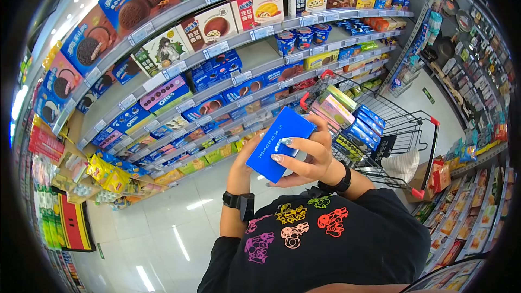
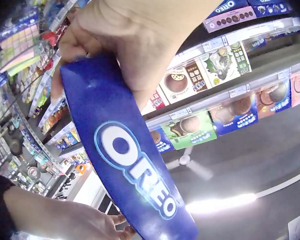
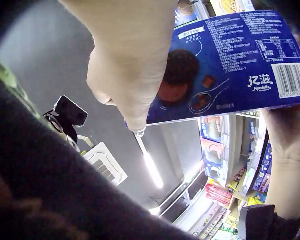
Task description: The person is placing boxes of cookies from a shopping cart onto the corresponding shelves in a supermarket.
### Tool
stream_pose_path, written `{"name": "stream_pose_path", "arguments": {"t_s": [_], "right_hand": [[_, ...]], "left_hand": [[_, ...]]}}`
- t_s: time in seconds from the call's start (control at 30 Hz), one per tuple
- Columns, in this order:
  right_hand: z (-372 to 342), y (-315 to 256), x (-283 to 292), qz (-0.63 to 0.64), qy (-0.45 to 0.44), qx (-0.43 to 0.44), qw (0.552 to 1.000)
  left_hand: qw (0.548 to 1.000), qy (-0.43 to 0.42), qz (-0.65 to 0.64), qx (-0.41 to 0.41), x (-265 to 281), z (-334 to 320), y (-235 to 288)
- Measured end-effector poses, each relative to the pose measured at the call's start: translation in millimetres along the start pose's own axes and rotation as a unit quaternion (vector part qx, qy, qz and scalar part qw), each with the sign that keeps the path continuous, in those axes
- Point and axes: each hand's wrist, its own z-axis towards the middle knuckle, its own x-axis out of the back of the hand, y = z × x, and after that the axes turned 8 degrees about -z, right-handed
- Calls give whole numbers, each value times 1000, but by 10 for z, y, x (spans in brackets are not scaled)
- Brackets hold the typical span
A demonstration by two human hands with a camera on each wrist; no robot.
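Note:
A blue Oreo biscuit box is held up in front of the chest by both hands, a printed date code on the side facing the head camera. The left hand grips its left end; in the left wrist view this hand is at the top of the box, above the white Oreo lettering. From the other end the right hand holds the box, two decorated fingertips lying across the date side. Small print, a barcode and a biscuit picture fill the broad face of the box in the right wrist view.
A shopping cart with several packs and boxes in it stands right beside the person. Ahead, long curved shelves hold many biscuit boxes. Yellow snack bags hang at the left, above a tiled floor. More packed shelves line the right.

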Motion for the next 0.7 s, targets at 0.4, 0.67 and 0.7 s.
{"name": "stream_pose_path", "arguments": {"t_s": [0.4, 0.67, 0.7], "right_hand": [[-25, 77, 84, 5, -1, 6, 1000], [-16, 100, 132, 12, 18, 13, 1000], [-26, 102, 126, 11, 26, 12, 1000]], "left_hand": [[998, -45, 9, 40, -365, 156, -209], [999, -6, 39, -15, -187, 73, -79], [999, -6, 46, -19, -188, 76, -64]]}}
